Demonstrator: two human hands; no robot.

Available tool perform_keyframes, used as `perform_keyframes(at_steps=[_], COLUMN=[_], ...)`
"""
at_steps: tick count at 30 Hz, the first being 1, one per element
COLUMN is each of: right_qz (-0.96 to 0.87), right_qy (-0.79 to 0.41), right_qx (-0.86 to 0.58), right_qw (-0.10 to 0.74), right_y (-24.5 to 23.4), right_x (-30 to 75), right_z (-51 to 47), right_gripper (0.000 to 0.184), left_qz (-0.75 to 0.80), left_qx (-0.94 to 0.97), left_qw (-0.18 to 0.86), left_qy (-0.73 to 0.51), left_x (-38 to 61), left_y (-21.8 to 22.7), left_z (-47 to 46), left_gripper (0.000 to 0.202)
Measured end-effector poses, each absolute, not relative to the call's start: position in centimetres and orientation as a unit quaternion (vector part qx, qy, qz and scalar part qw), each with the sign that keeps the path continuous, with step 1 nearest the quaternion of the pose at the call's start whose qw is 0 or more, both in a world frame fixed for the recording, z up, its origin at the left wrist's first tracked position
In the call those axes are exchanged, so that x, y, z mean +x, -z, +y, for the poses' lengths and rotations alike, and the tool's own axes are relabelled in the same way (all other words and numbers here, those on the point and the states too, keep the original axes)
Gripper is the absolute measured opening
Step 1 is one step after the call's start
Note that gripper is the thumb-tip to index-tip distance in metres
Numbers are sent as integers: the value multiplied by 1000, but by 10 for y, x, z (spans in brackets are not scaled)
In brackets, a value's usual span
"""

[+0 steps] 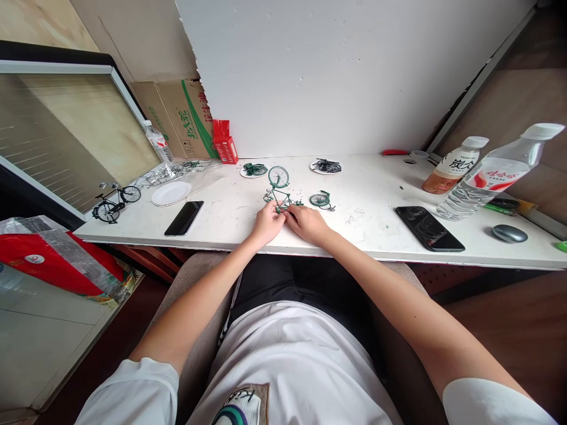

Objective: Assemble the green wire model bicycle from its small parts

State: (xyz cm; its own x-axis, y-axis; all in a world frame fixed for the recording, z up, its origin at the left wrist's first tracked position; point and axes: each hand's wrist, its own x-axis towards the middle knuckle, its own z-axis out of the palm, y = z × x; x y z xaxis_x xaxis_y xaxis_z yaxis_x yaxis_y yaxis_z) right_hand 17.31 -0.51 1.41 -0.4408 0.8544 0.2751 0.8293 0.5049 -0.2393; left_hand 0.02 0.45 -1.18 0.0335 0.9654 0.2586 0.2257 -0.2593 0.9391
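A partly built green model bicycle (pixel 280 190) is held near the table's front edge, one wheel pointing away from me. My left hand (pixel 269 222) pinches its near end from the left. From the right, my right hand (pixel 306 223) closes its fingers on the same end, and the fingertips of both hands meet there. What exactly sits between the fingertips is hidden. Just right of the hands lie a loose green wheel (pixel 317 200) and other small green parts. Behind them, a white plate (pixel 243 172) carries green parts.
Another plate (pixel 313 167) holds dark parts. At left stand a black model bicycle (pixel 116 202), a white plate (pixel 170 193) and a phone (pixel 184 218). At right are a second phone (pixel 429 228), a mouse (pixel 509 233), a brown-drink bottle (pixel 454 166) and a water bottle (pixel 496 174).
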Motion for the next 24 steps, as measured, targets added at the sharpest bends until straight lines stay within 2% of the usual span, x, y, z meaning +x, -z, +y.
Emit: perform_keyframes(at_steps=[24], right_qz=[-848], right_qy=[-28], right_qx=[-490], right_qw=[199], right_y=[-14], right_x=[173], right_z=[-6], right_gripper=[37], left_qz=[490], left_qx=[620], left_qw=[369], left_qy=[-489], left_x=[2], left_y=[3], left_z=[-2], left_gripper=[41])
